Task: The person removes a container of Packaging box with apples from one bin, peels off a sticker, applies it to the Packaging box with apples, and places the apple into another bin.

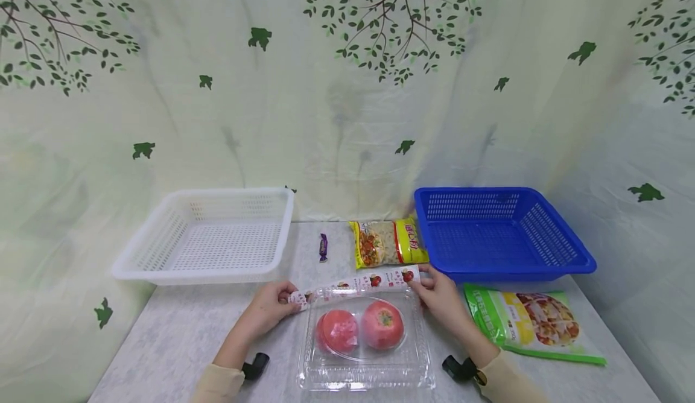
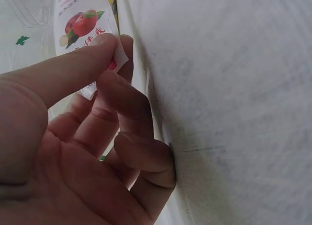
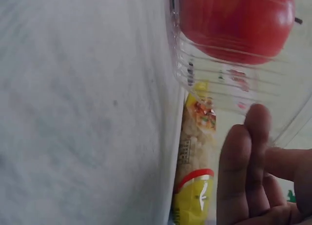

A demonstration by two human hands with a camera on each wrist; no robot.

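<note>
Both hands pinch the paper label by its ends: left hand, right hand. Uneven pulling could tear it or tip the clear box between them.

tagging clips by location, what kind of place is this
Probably a staged tabletop recording setup, not a real kitchen: a leaf-print backdrop cloth behind a marble-look table, with a white basket and a blue basket.

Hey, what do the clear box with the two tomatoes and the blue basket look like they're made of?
The clear box looks like thin glossy plastic: see-through, with ribbed walls catching light. The blue basket looks like rigid moulded plastic, slightly shiny, with slotted walls. The label strip that both hands hold seems printed paper or film; hard to tell.
</note>
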